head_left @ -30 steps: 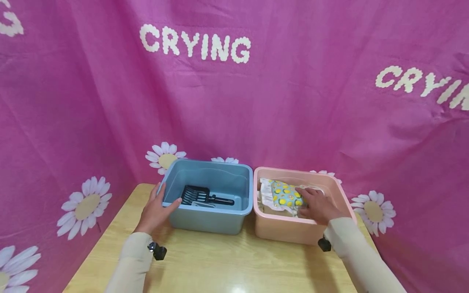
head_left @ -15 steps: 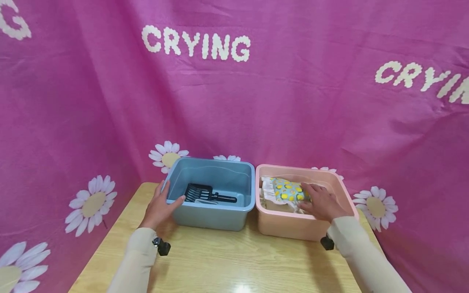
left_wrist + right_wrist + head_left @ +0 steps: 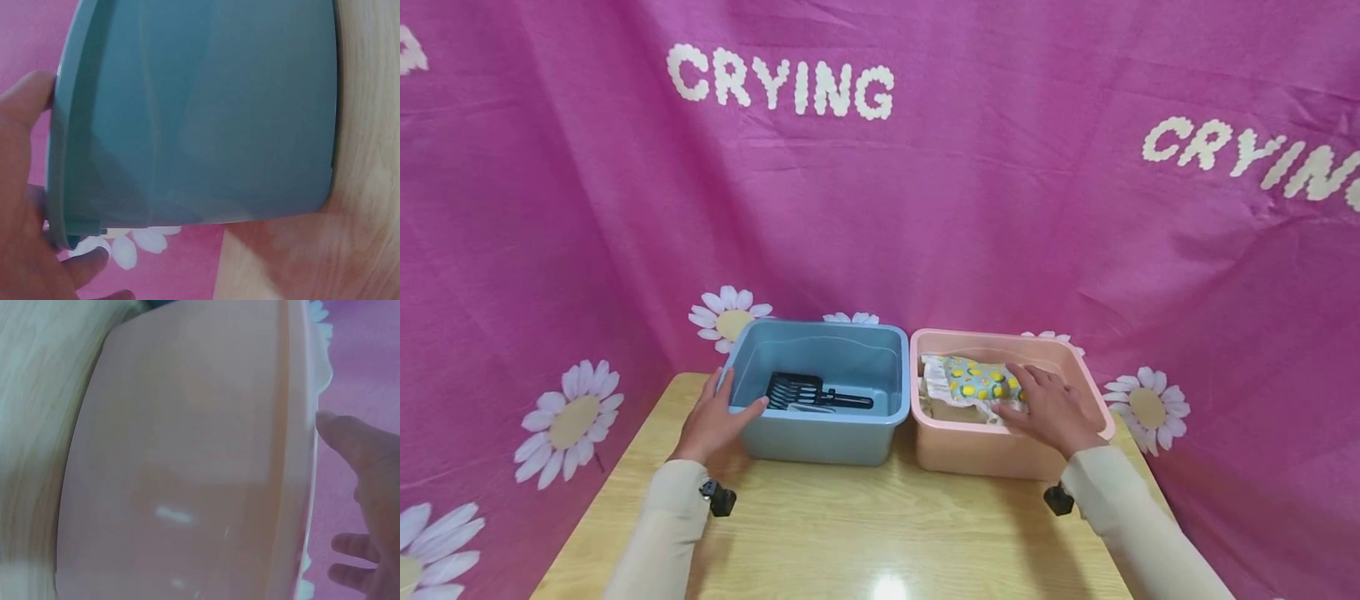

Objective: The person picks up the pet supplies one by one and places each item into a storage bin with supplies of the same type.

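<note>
My left hand (image 3: 709,421) lies at the near left corner of a blue plastic bin (image 3: 816,440), its fingers spread along the left rim and thumb at the front rim. Inside that bin is a black slotted scoop (image 3: 797,390), beside a small clear item. On the right, my right hand (image 3: 1048,408) reaches over the front rim of a pink bin (image 3: 977,454), fingers extended. Its fingertips overlap a lemon-print cloth item with white ruffles (image 3: 973,379) lying in this bin. In the right wrist view the thumb (image 3: 350,434) is right at the pink rim.
Both bins stand side by side on a light wooden table (image 3: 820,533), with a narrow gap between them. A magenta curtain (image 3: 985,208) with daisies and white lettering hangs behind and along both sides.
My right hand has lifted slightly from the lemon-print cloth item and its thumb has spread wider. The left hand stays at the blue bin's corner. The head view has shifted a little.
</note>
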`<state>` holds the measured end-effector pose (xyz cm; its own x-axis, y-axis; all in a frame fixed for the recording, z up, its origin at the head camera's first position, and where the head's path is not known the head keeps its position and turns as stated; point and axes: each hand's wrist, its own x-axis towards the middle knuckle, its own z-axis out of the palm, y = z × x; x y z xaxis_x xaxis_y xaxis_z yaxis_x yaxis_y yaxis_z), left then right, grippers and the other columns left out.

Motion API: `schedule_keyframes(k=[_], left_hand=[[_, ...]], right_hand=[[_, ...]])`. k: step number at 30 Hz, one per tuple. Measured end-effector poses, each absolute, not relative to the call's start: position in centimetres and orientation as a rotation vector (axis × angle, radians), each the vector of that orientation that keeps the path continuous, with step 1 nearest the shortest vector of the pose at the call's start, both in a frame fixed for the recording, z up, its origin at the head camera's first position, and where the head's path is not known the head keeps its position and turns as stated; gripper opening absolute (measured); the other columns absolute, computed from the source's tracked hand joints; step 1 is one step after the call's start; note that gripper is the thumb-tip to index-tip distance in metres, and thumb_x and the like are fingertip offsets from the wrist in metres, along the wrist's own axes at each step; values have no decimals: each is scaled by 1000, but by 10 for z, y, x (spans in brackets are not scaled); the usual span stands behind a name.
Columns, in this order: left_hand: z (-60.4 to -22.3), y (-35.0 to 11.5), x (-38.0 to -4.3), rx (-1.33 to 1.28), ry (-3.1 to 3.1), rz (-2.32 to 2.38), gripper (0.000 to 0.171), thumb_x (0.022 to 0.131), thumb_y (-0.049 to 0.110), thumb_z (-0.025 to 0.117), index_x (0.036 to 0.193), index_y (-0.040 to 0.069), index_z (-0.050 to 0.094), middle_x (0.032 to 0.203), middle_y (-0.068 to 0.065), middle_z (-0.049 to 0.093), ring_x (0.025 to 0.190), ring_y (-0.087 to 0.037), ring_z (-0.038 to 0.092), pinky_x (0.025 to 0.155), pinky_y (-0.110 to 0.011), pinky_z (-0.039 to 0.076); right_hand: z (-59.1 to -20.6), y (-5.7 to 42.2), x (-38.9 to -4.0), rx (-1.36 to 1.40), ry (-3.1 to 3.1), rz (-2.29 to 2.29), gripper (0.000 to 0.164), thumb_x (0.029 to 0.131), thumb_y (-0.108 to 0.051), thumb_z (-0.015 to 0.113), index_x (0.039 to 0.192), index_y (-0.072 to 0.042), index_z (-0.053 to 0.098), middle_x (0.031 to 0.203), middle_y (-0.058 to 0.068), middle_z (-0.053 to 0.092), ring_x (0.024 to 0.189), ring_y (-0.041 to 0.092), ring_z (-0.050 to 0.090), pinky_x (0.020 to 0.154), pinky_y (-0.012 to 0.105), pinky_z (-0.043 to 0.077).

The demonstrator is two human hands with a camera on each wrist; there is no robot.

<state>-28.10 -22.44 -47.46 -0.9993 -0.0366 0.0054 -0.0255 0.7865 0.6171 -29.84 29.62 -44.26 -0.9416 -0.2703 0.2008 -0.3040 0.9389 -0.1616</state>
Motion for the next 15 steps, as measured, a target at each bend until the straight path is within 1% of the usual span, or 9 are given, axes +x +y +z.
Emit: schedule_keyframes(k=[4, 8, 11, 15], left_hand=[[-469, -221, -282, 38, -2985, -994, 102, 87, 68, 51, 155, 7, 6, 160, -19, -1, 140, -49, 15, 105, -70, 21], [-463, -221, -285, 19, -3015, -918, 99, 88, 63, 51, 154, 3, 9, 159, -23, 1, 141, -49, 11, 106, -71, 18], [-455, -221, -290, 6, -3026, -877, 97, 89, 60, 53, 153, 0, 13, 157, -27, 1, 140, -51, 5, 106, -73, 11], [-448, -217, -296, -18, -2984, -864, 92, 90, 58, 53, 153, 1, 17, 157, -29, -3, 140, -54, -3, 106, -74, 4]], right_hand=[[-442, 294, -294, 387, -2920, 264, 82, 85, -57, 65, 148, -15, 35, 142, 20, 44, 129, 45, 38, 92, 72, 32], [-441, 291, -291, 362, -2905, 294, 84, 84, -58, 64, 148, -12, 36, 143, 22, 42, 130, 45, 36, 93, 73, 30], [-437, 286, -291, 351, -2880, 337, 84, 84, -56, 66, 147, -10, 37, 143, 23, 40, 131, 46, 34, 94, 74, 27], [-432, 278, -289, 359, -2824, 375, 79, 84, -51, 69, 145, -9, 40, 142, 25, 42, 129, 48, 35, 93, 74, 27]])
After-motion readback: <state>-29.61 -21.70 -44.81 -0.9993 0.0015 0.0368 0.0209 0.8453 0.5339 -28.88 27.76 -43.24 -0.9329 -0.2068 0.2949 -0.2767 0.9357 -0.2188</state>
